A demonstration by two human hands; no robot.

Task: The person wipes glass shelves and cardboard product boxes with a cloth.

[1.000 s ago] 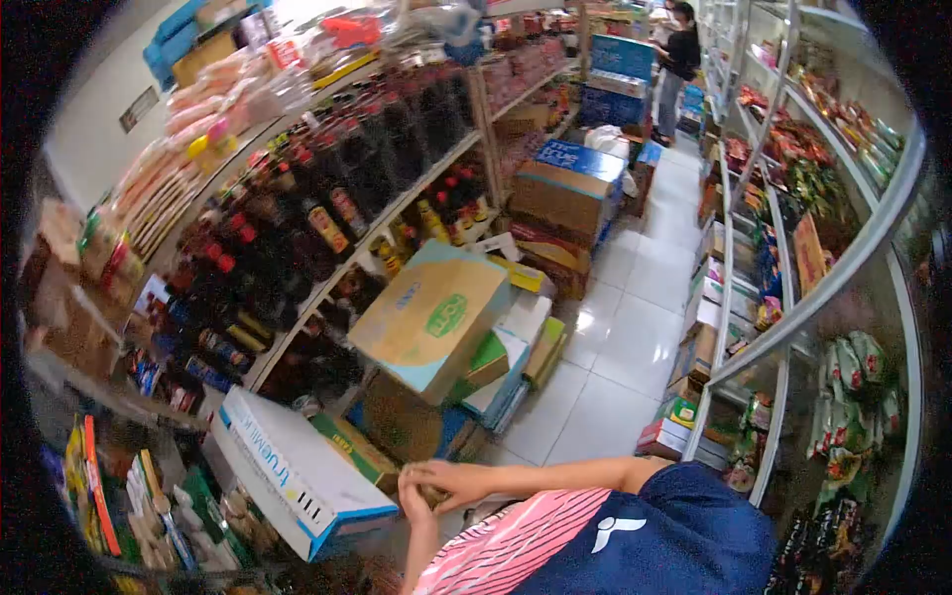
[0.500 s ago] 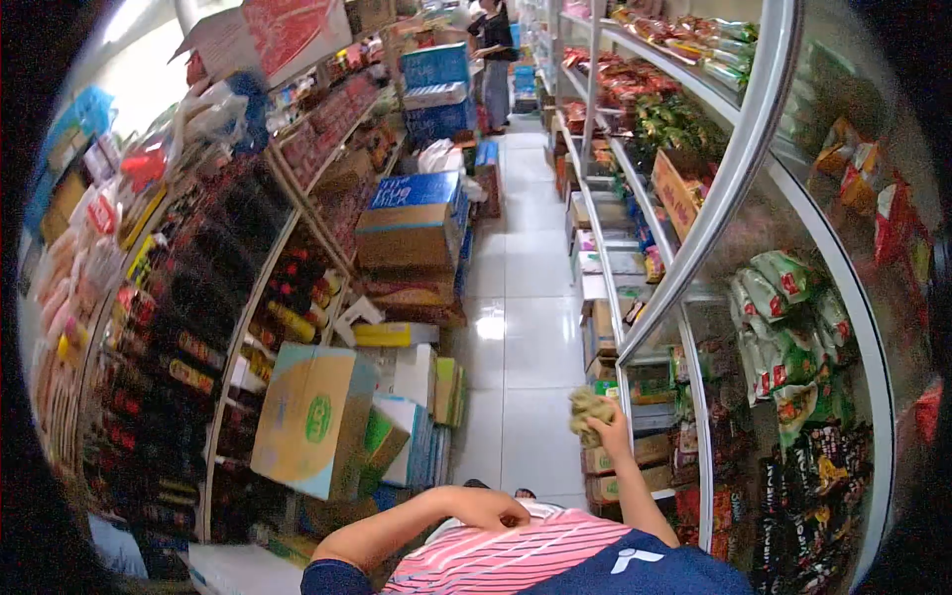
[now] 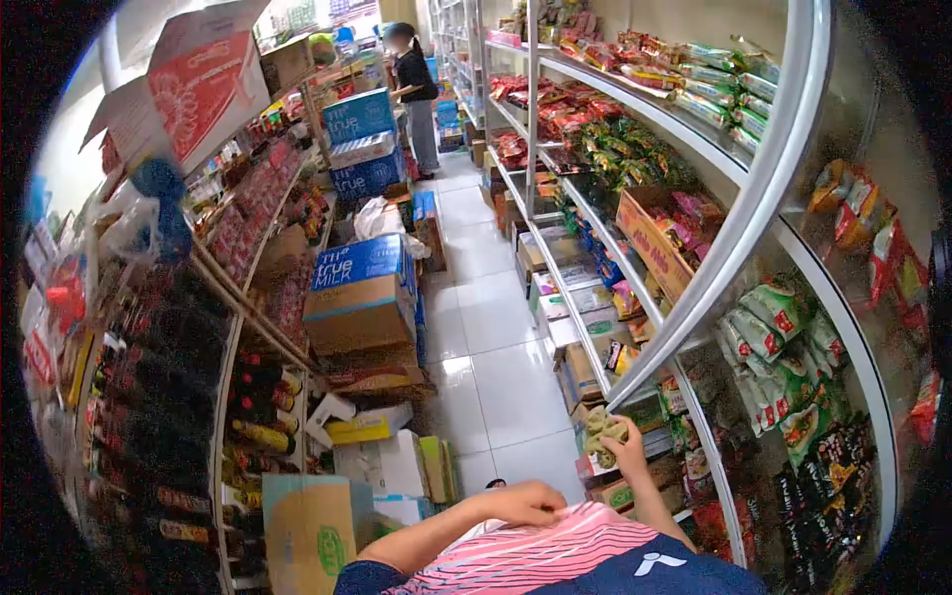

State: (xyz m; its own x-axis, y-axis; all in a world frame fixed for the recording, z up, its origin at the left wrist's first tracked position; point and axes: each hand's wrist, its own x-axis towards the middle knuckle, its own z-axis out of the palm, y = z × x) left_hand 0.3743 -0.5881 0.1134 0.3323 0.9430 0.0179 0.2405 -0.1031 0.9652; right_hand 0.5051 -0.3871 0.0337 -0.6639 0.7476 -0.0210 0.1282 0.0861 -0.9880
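My right hand (image 3: 627, 448) is closed around a crumpled, greenish-tan cloth (image 3: 599, 434). It is held out beside the lower part of the metal-framed glass shelving (image 3: 567, 266), over the cartons there. My left hand (image 3: 528, 502) rests against the front of my pink and navy striped shirt (image 3: 555, 540). Its fingers are curled in at the fabric, and whatever may be between them is hidden.
A tiled aisle (image 3: 484, 327) runs ahead. Milk cartons (image 3: 359, 263) and a brown box (image 3: 307, 535) are stacked along its left. Bottles crowd the left racks; green-white snack packets (image 3: 764, 332) fill the right shelves. A person (image 3: 415, 84) stands far down the aisle.
The view has swung, so the aisle and shelves sit farther left and the far person shows more fully. My right hand still grips the cloth; my left hand stays at my shirt.
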